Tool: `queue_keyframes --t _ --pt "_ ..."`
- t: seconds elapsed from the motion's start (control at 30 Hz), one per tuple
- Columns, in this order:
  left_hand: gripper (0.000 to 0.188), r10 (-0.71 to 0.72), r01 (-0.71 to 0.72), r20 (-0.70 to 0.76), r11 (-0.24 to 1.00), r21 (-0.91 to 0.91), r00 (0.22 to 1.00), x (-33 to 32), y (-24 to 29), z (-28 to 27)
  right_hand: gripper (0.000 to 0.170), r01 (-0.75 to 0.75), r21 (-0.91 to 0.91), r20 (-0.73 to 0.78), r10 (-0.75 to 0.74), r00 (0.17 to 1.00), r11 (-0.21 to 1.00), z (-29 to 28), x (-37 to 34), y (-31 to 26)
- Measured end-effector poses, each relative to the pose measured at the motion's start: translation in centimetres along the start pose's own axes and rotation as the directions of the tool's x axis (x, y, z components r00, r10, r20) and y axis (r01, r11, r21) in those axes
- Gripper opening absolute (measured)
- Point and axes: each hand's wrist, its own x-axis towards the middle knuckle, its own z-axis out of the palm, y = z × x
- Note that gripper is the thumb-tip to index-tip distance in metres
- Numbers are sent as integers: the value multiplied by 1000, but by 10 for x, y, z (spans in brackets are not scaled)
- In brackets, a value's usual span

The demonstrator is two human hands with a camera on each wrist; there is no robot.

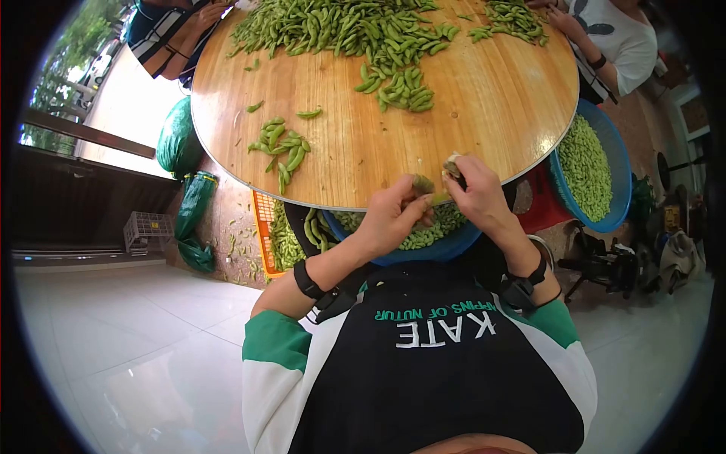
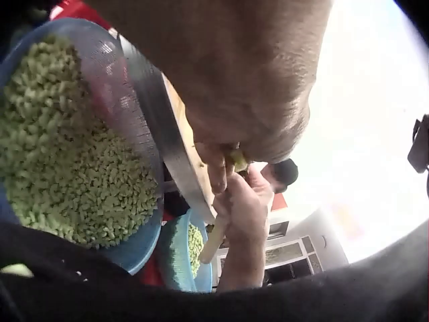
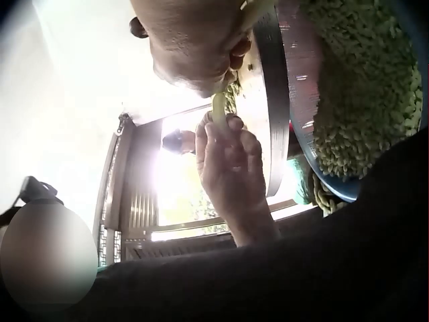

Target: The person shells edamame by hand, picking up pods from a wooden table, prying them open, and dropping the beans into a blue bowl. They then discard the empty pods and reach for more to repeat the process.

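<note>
Near the table's front edge my left hand (image 1: 395,213) pinches a pale green bean pod (image 3: 218,109) between thumb and fingers. The pod (image 2: 238,159) points toward my right hand (image 1: 482,195), whose curled fingers are right at its end. Below the right palm, a pale stick-like thing (image 2: 213,243) pokes out of the grip; I cannot tell what it is. A small whitish and dark piece (image 1: 452,164) shows at the right fingertips. Under both hands is a blue basket (image 2: 144,253) full of shelled green beans (image 1: 423,239).
The round wooden table (image 1: 333,129) bears a big heap of pods (image 1: 325,26) and a small pile (image 1: 280,147) at left. Another blue basket of beans (image 1: 588,170) stands right, an orange crate (image 1: 263,231) left. Two people sit across, by the far side.
</note>
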Motion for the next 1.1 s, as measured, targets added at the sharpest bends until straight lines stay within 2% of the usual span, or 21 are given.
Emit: queue_keyframes --t 0.03,0.07,0.17,0.37,0.43,0.53,0.57,0.6,0.63,0.67,0.7,0.77,0.8,0.83,0.87,0.9,0.93,0.97,1.0,1.07,1.1 --pt "11 10 -10 -2 999 -49 1000 -1 1 2 19 95 -148 -2 -96 995 984 3 4 3" --pt "11 5 -5 2 999 -50 1000 2 2 -1 19 89 -149 -3 -90 996 985 4 9 3" --pt "15 -122 44 -127 867 -496 984 15 7 -17 22 142 -240 104 -120 987 960 9 6 0" --pt "14 -172 65 -136 819 -570 976 23 7 -37 19 182 -272 270 -107 957 945 7 7 -12" --pt "13 -173 50 -155 807 -589 973 25 5 -41 21 228 -34 412 -194 890 973 4 1 -16" --pt "11 -66 -39 -201 877 -480 977 34 0 -51 22 253 86 485 -262 834 964 2 -7 -23" --pt "8 91 -142 -314 979 -143 945 41 1 -58 21 254 128 483 -284 829 959 1 -8 -25" --pt "6 272 -203 -365 955 217 890 48 2 -67 21 257 127 483 -286 828 958 0 -6 -26" --pt "6 272 -203 -365 955 217 890 56 2 -79 21 276 106 432 -294 852 955 -1 -5 -29" --pt "7 444 -231 -324 819 526 835 65 2 -94 22 292 82 380 -301 875 953 -2 -5 -31" --pt "10 590 -223 -227 591 776 775 74 1 -107 22 292 79 378 -300 876 953 -4 -5 -31" --pt "13 575 -185 -198 538 823 794 89 -9 -135 18 196 84 356 -213 910 977 -7 -3 -32" --pt "16 556 -145 -172 480 865 813 92 -14 -148 18 205 82 352 -221 909 975 -6 -3 -30" --pt "14 533 -17 -177 339 941 828 92 -13 -158 13 132 142 327 -172 929 981 -5 -5 -26" --pt "14 541 -26 -166 330 944 824 95 -11 -168 9 57 204 301 -118 946 977 -4 -7 -24" --pt "15 525 144 -209 162 976 825 95 -6 -173 9 60 202 294 -119 948 977 -6 -8 -25" --pt "16 513 312 -262 -12 950 817 94 -6 -175 8 -156 333 364 26 931 930 -9 -9 -26" --pt "17 594 349 -180 -181 920 784 96 -5 -174 8 -364 436 450 151 880 823 -10 -10 -26" --pt "17 598 351 -179 -183 918 781 101 -2 -169 8 -359 438 448 146 882 824 -9 -9 -27" --pt "15 634 39 -116 135 990 765 117 2 -147 13 -518 527 557 187 809 674 -6 -7 -31" --pt "17 609 -55 -147 300 952 779 130 -5 -142 13 -517 525 556 188 810 676 -4 -7 -32"
